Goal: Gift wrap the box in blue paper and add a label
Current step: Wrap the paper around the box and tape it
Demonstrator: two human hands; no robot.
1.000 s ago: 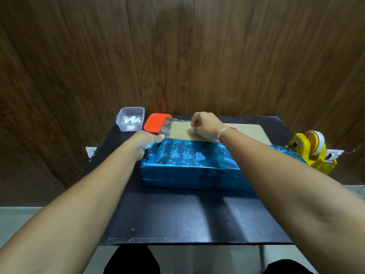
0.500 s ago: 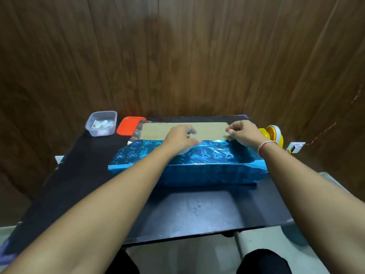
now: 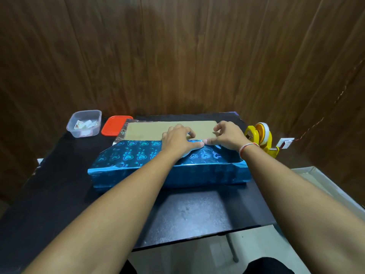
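Pinching the edge of the blue paper [image 3: 138, 155], both hands met near the middle of the frame on top of the box [image 3: 169, 129]. The left hand [image 3: 177, 142] gripped the paper with its thumb and curled fingers, and the right hand [image 3: 227, 135] pinched it just beside. The paper covered the front and near top of the box; the far top was bare brown card. The box lay on a black table [image 3: 187, 216]. At upper left sat a clear tub [image 3: 85, 123] and a red lid [image 3: 115, 124]. At right stood a yellow tape holder [image 3: 260, 137].
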